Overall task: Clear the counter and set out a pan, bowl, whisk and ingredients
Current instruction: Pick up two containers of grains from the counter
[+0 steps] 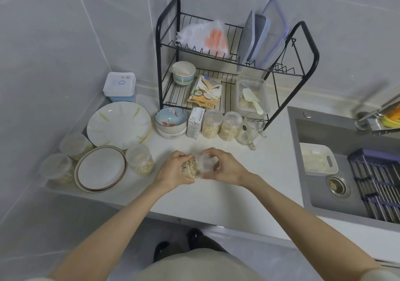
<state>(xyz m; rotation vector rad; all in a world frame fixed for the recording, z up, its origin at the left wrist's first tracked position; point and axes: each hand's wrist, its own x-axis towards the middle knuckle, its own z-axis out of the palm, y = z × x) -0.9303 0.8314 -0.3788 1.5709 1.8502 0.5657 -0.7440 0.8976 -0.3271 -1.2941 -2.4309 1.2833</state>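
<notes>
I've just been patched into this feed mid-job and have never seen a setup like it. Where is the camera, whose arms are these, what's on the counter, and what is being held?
There is one picture, from a wide-angle camera worn on a person's head, looking down. There is no machine: the two bare arms are the person's own. The left hand grips the body of a clear plastic jar of oat flakes, tilted on its side over the white counter. The right hand grips its lid end. I cannot tell whether the lid is being turned. On the counter are a white plate with green leaf marks, a stack of brown-rimmed plates, a blue flowered bowl, a small white carton, several other clear oat jars and a glass jug, in front of a black wire dish rack. A grey sink is on the right.
</notes>
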